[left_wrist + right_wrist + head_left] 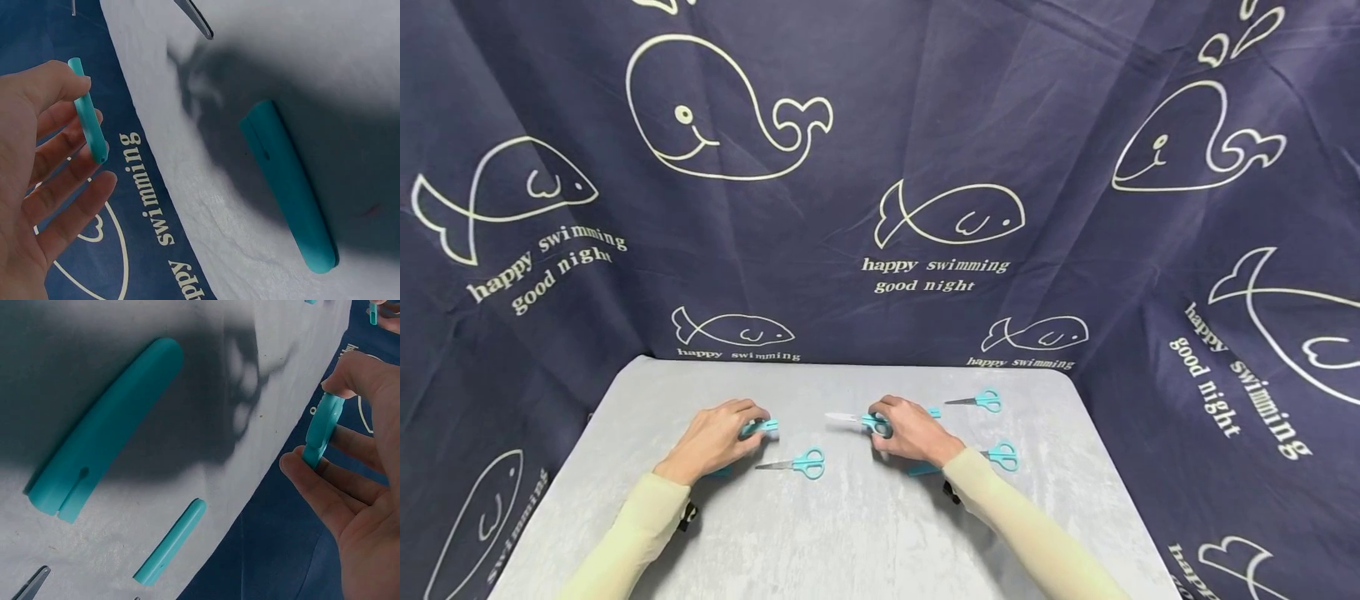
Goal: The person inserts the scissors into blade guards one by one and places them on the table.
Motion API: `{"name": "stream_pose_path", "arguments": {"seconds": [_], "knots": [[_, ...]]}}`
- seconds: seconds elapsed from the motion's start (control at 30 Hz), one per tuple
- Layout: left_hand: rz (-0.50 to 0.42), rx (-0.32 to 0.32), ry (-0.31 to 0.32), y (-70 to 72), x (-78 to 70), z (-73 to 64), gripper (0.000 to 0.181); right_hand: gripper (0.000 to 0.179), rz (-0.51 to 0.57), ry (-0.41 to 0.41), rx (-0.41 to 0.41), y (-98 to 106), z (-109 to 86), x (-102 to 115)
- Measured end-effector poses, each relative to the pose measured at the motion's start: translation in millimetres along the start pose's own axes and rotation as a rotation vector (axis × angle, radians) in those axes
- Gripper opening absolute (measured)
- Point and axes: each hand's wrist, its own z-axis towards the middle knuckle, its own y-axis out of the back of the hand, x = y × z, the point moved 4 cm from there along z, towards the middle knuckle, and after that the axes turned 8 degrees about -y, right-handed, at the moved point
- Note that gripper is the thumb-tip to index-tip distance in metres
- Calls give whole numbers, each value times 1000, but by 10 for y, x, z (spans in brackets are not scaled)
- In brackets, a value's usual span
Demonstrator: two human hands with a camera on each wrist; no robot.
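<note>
My left hand [718,435] pinches a turquoise scissor cover [762,427] between thumb and fingers, above the left part of the table. In the left wrist view this cover [90,122] is a slim sleeve, and the other fingers spread beside it. My right hand [913,431] grips a pair of scissors [876,423] by the turquoise handles, its blades pointing left towards the cover. The right wrist view shows the handles [324,428] edge-on between thumb and fingertips. Below my left hand lies another pair of scissors [808,463], blades to the left.
Two more pairs of scissors, one farther back [988,401] and one nearer [1003,456], lie on the right. Loose turquoise covers lie under the left wrist [294,194] and by the right hand [106,434], with a farther cover [172,544]. Fabric walls [865,333] border the grey table [820,542].
</note>
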Motion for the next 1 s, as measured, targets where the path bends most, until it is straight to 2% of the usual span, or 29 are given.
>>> {"name": "stream_pose_path", "arguments": {"seconds": [0.13,0.4,0.67,1.0], "knots": [[-4,-10,-24,5,-49,21,23,40,16,14,-15,29,-41,-14],[-15,-13,-31,-10,-157,22,23,40,19,26,-11,70,-118,-19],[-43,-33,-59,-24,-226,94,23,37,13,67,-33,160,-183,-52],[-61,-28,-58,-37,-349,123,24,36,11,120,-59,205,-308,-69]]}}
